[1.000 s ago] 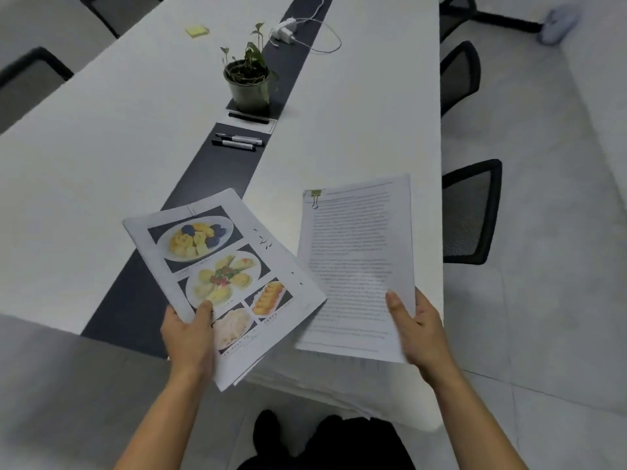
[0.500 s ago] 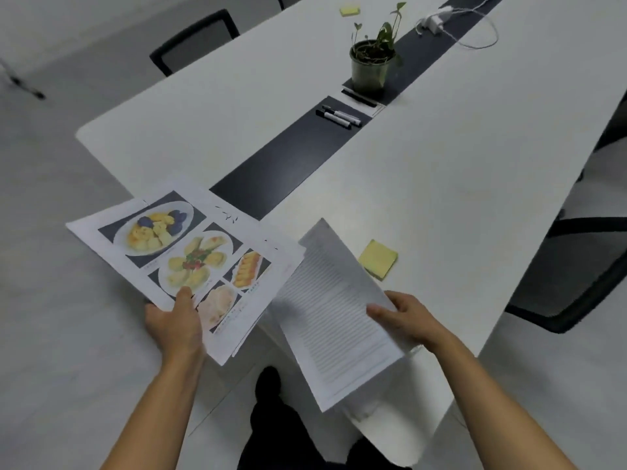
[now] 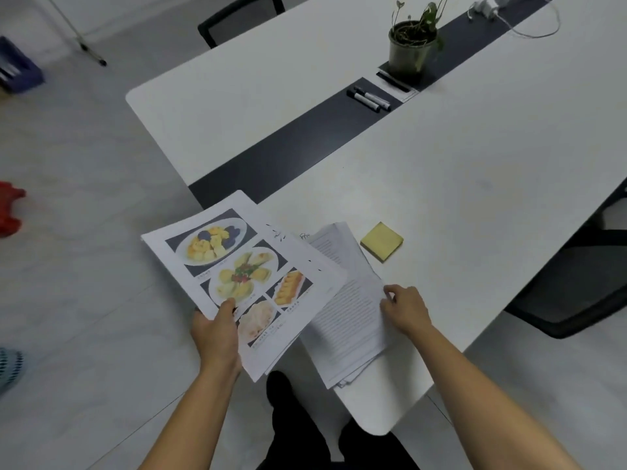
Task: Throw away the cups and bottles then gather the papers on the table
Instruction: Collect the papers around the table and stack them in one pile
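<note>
My left hand [image 3: 217,334] grips the near edge of a stack of sheets printed with food photos [image 3: 244,276], thumb on top, held over the table's near corner. A stack of text pages [image 3: 353,310] lies on the white table [image 3: 441,184] partly under the photo sheets, overhanging the near edge. My right hand [image 3: 405,308] rests on the right edge of the text pages with its fingers bent onto them. No cups or bottles are in view.
A yellow sticky-note pad [image 3: 381,240] lies just beyond the text pages. Two markers [image 3: 368,99] and a potted plant [image 3: 412,45] sit on the table's dark centre strip, a white charger cable [image 3: 529,25] farther back. Black chairs [image 3: 576,286] stand to the right.
The text pages went from being held up in my right hand to lying on the table. My left hand brought the photo sheets right, over them. The view swung left.
</note>
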Demonstrator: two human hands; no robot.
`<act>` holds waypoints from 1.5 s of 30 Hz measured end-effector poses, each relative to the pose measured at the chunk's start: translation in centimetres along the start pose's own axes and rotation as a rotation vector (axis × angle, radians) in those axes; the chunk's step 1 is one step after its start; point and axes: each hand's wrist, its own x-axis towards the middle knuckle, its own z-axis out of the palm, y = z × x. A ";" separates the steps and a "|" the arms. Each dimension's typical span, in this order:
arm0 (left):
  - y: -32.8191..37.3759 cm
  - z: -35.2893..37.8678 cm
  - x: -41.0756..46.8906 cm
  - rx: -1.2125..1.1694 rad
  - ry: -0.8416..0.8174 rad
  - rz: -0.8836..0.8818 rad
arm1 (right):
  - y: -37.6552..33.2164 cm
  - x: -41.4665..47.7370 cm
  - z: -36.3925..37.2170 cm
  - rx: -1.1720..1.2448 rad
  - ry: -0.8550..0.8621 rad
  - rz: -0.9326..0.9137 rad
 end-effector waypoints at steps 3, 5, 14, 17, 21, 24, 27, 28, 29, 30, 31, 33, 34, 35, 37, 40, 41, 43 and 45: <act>-1.7 1.2 -0.4 0.040 -0.068 -0.044 | -1.9 -2.2 -1.0 0.266 0.138 0.005; -3.1 2.3 -1.0 0.070 -0.141 -0.054 | -3.2 -3.9 -1.9 0.678 -0.071 0.041; -8.6 4.2 -1.2 0.377 -0.331 -0.163 | -0.2 -3.9 -1.1 0.406 -0.101 0.038; -10.2 3.6 -1.2 0.513 -0.387 -0.314 | 1.1 -2.8 0.4 0.119 -0.116 0.075; -10.8 2.6 -0.4 0.548 -0.471 -0.272 | 1.5 -2.8 1.1 0.200 -0.056 0.067; -11.0 2.3 0.2 0.697 -0.548 -0.154 | 1.6 -2.7 1.5 0.166 -0.021 0.030; -10.5 2.2 -0.1 0.840 -0.702 -0.116 | 1.4 -2.9 1.6 0.094 -0.093 0.020; -10.3 2.2 -0.3 0.857 -0.728 -0.112 | 1.4 -3.1 1.5 0.075 -0.102 0.018; -9.9 2.1 -0.5 0.872 -0.739 -0.089 | 1.3 -3.5 1.5 0.040 -0.087 0.012; -9.4 1.9 -0.8 0.887 -0.731 -0.049 | 1.0 -4.0 1.5 -0.014 -0.042 -0.002; -8.7 1.5 -1.0 0.901 -0.706 0.015 | 0.6 -4.5 1.4 -0.063 0.022 -0.026; -7.1 0.3 -1.2 0.883 -0.620 0.170 | -1.0 -5.5 1.3 -0.057 0.129 -0.108; -6.0 -0.6 -1.3 0.852 -0.576 0.226 | -2.2 -6.1 1.3 -0.015 0.150 -0.159; -4.8 -1.6 -1.2 0.825 -0.531 0.270 | -3.5 -6.6 1.3 0.028 0.160 -0.212; -2.2 -4.1 -1.0 0.797 -0.425 0.358 | -6.2 -7.9 1.6 0.109 0.174 -0.311; 1.2 -8.6 -0.1 0.713 -0.248 0.427 | -10.8 -9.8 3.1 0.225 0.164 -0.395; 2.2 -10.2 0.3 0.669 -0.194 0.430 | -12.4 -10.4 4.0 0.249 0.148 -0.415; 3.9 -13.3 1.8 0.599 -0.106 0.412 | -15.8 -11.2 5.9 0.267 0.121 -0.460; 5.3 -16.5 4.0 0.569 -0.058 0.381 | -19.3 -11.6 8.2 0.263 0.087 -0.512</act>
